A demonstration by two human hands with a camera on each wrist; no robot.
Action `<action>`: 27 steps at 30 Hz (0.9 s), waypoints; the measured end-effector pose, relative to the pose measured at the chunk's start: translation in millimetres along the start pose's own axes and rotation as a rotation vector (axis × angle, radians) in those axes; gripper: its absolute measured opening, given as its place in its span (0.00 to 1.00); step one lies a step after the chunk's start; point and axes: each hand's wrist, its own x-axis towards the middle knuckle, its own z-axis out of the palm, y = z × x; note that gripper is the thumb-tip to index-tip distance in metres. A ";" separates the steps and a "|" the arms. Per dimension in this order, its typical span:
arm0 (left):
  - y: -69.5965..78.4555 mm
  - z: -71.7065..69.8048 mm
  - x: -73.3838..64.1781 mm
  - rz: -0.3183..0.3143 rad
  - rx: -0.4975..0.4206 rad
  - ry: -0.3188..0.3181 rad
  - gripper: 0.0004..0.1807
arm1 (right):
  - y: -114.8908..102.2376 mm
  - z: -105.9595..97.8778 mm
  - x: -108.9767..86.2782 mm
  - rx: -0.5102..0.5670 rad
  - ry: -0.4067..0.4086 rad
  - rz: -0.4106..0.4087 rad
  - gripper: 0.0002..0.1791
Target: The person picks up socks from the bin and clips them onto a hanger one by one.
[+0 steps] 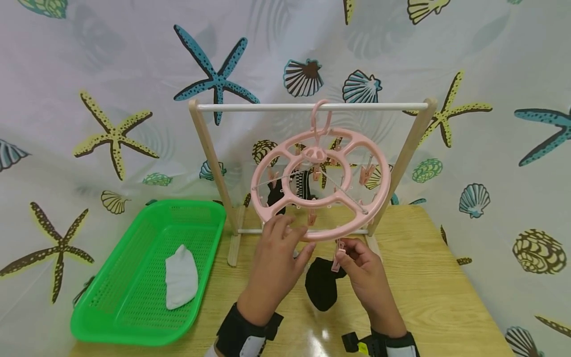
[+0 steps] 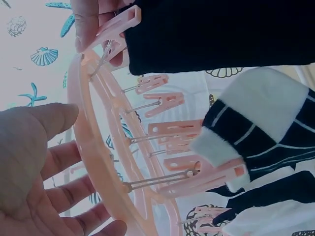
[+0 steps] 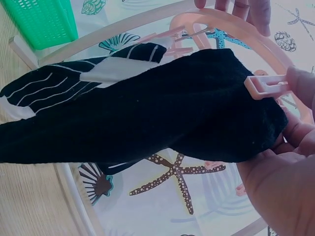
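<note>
My left hand (image 1: pixel 276 258) holds the front rim of a round pink clip hanger (image 1: pixel 332 234), thumb on one side and fingers on the other. Close to the same rim, my right hand (image 1: pixel 363 270) pinches a pink clothespin (image 1: pixel 337 259) between thumb and fingers. The jaws of this clothespin are on the end of a black sock (image 3: pixel 147 113), which hangs down below the rim. A black-and-white patterned sock (image 2: pixel 266 108) hangs from another clothespin (image 2: pixel 206 179) on the hanger. More dark and white socks show behind it in the left wrist view.
The hanger's hook (image 1: pixel 314 116) hangs on the white bar (image 1: pixel 263 107) of a wooden-legged stand (image 1: pixel 209 153). A green basket (image 1: pixel 129 336) stands on the wooden table (image 1: pixel 437 292) at the left, with a white sock (image 1: pixel 181 280) inside. Behind is a patterned curtain (image 1: pixel 276 44).
</note>
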 end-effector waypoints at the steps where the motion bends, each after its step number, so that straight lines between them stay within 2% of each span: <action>1: 0.1 0.4 -0.1 0.001 -0.001 0.005 0.17 | -0.3 0.1 0.2 -0.004 0.004 0.001 0.11; 7: -0.6 1.0 0.3 0.021 -0.021 0.046 0.14 | -2.9 -0.6 3.9 -0.041 0.008 -0.016 0.12; 12: -1.5 -1.1 1.6 0.011 -0.047 0.080 0.13 | -5.7 -1.3 10.4 -0.061 0.011 -0.029 0.12; 19: -4.4 -4.3 4.2 0.034 -0.056 0.094 0.13 | -9.4 0.2 11.1 -0.069 0.046 0.034 0.15; 23: -5.9 -6.7 6.5 0.047 -0.065 0.101 0.13 | -10.9 0.4 8.4 -0.122 0.091 0.060 0.17; 27: -7.1 -8.4 7.5 0.051 -0.078 0.105 0.12 | -14.7 -2.9 1.9 -0.206 0.204 0.058 0.13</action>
